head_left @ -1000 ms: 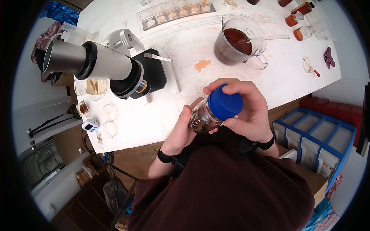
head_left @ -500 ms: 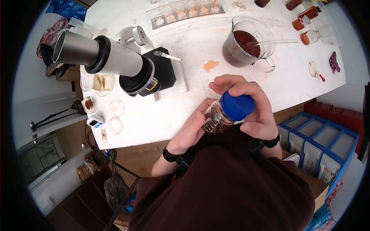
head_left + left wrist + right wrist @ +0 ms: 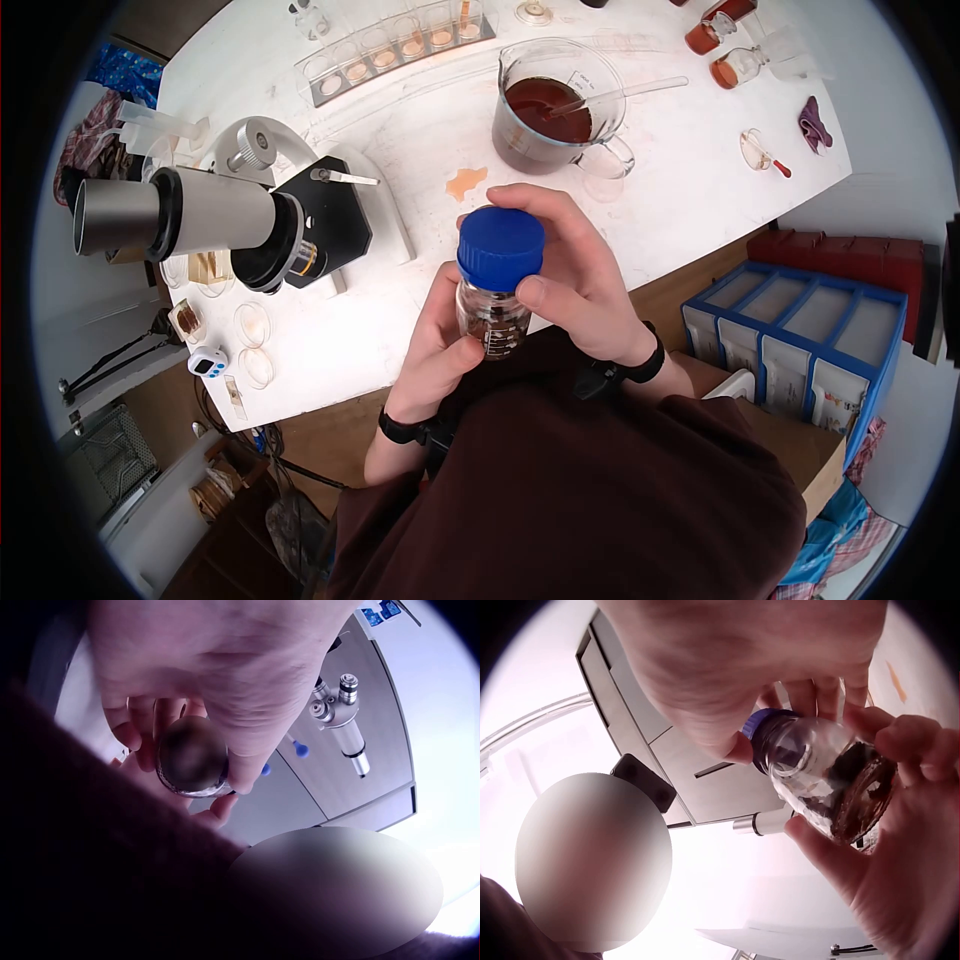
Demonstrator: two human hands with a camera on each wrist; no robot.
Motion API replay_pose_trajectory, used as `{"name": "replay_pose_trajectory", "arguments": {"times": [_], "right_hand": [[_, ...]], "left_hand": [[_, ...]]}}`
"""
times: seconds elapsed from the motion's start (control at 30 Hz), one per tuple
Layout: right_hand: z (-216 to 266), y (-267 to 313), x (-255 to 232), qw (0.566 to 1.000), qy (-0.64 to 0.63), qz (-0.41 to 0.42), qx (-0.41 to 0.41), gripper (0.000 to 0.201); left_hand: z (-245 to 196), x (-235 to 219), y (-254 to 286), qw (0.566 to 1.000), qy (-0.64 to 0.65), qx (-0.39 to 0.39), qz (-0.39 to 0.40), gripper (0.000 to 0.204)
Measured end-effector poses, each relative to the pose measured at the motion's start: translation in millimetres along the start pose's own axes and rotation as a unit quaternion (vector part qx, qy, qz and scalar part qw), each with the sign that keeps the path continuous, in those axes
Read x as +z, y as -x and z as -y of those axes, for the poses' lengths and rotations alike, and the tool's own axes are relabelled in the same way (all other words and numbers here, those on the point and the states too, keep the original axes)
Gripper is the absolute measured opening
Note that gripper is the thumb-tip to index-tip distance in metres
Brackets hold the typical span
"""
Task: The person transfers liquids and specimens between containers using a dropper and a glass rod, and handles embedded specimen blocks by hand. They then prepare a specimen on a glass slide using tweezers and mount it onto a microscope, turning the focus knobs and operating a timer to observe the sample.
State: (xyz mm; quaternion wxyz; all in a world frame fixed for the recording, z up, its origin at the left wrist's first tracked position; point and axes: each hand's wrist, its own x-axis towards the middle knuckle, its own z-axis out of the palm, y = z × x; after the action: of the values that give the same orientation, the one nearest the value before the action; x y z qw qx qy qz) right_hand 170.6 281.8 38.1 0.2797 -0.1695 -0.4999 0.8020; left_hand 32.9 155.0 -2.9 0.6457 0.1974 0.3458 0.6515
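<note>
Over the near edge of the white table [image 3: 340, 345], a glass bottle [image 3: 492, 312] with dark pieces inside is held in the air, with its blue cap [image 3: 502, 240] uppermost. Its glass body is gripped by the left hand [image 3: 435, 350], thumb in front and fingers curled behind. The cap is held by the right hand [image 3: 582, 285], with the thumb against its rim and the fingers bent around the far side; how strongly it is pressed cannot be told. Whether the cap is screwed tight is also not shown. If it is loose, the pieces could be spilled by a tilt. No support is seen below the bottle, so by a weak left grip it could be dropped. Near the right hand stands the glass jug [image 3: 520, 150] of dark liquid; by a careless reach, its protruding rod [image 3: 655, 90] could be knocked.
</note>
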Motion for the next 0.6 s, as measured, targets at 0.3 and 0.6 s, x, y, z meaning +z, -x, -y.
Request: {"name": "replay_pose_trajectory", "arguments": {"times": [0.3, 0.6], "right_hand": [[-4.0, -4.0, -8.9, 0.996, -0.038, 0.075, -0.031, 0.06], [-5.2, -2.6, -5.8, 0.999, 0.035, 0.026, -0.025, 0.066]], "left_hand": [[-0.1, 0.1, 0.2, 1.0, 0.014, -0.004, -0.003, 0.085], [-0.5, -3.6, 0.8, 0.999, 0.019, -0.022, 0.013, 0.083]]}}
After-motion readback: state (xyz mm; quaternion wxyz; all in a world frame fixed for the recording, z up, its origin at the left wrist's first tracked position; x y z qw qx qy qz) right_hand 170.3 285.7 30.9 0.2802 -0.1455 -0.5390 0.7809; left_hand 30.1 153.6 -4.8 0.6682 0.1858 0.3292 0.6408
